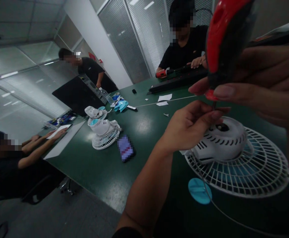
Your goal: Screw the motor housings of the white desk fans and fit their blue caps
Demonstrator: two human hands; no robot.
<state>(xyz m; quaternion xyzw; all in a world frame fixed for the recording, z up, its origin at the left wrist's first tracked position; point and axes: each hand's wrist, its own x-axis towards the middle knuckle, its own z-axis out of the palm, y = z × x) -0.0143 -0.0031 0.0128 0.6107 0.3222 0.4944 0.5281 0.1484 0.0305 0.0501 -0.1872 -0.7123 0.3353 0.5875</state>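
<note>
While your right hand [263, 82] is gripping the red-and-black plastic screwdriver [225, 43], your left hand [191, 127] is pinching its shaft over the light, fragile white plastic fan [236, 155] lying on the green table [144, 132]; steady its motor housing.

The right hand [263, 82] runs off the right edge, the red screwdriver [224, 43] handle is cut by the top edge, and its tip hides behind the left hand [191, 125] fingers.
</note>
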